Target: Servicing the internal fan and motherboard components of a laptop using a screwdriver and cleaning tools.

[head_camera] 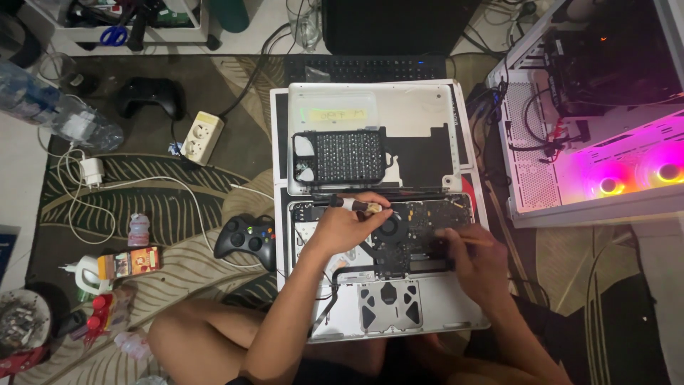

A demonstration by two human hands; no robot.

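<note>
Head view looks down on a patterned rug (178, 199), where an opened laptop (385, 285) lies in the centre of the frame with its bottom cover off and its dark board and fan (390, 227) exposed. Above it, at centre top, the removed grey bottom cover (420, 114) lies flat with a black perforated part (348, 155) on it. At the right edge stands an open white computer case (591, 128) with 2 pink-lit fans. A black game controller (246, 238) sits just left of the laptop, and a white power strip (200, 137) lies in the upper left. The step in hand looks like cleaning or working on the laptop's board near the fan. The left hand (342, 229) hovers over the board's upper left, its fingers pinched around a small tool with a pale tip (365, 207) that points toward the fan. The right hand (479, 258) rests on the board's right side, fingers curled around a thin stick-like tool (470, 241); its tip is too small to make out. Any next move probably calls for a light, steady touch, since both tools sit right against small board parts.
</note>
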